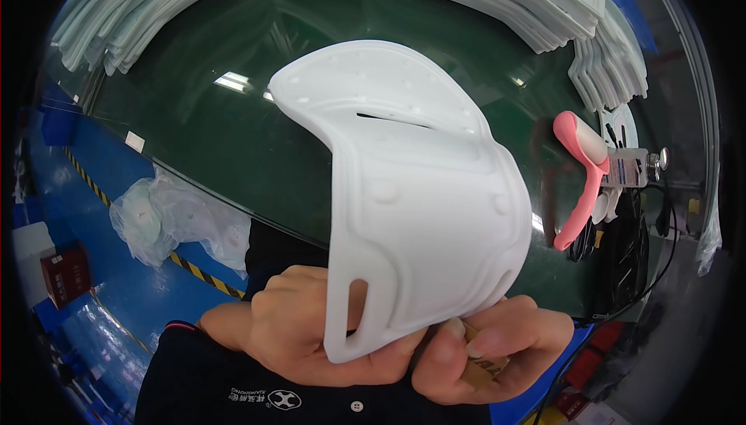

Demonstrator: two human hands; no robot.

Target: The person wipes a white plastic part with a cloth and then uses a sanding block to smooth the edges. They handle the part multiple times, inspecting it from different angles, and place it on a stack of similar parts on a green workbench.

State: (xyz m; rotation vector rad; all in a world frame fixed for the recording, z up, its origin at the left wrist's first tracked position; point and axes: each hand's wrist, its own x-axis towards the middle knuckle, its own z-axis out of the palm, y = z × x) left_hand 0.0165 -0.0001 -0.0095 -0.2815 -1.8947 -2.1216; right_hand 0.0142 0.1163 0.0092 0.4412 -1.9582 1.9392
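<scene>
The white moulded shell [420, 192] hides most of the left hand's [311, 332] fingers and the right hand's [489, 351] fingertips; a small brown thing [482, 369] in the right hand is mostly covered, its kind unclear; the stacks of pale sheets [148, 5] are cut off at the top edge; the bagged parts [175, 219] on the floor are blurred.

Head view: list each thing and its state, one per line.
White foam shell: held up, curved, both hands gripping its lower edge.
Left hand: closed on the shell.
Right hand: closed on shell and a brown piece.
Foam sheet stacks: lying piled on the table.
</scene>
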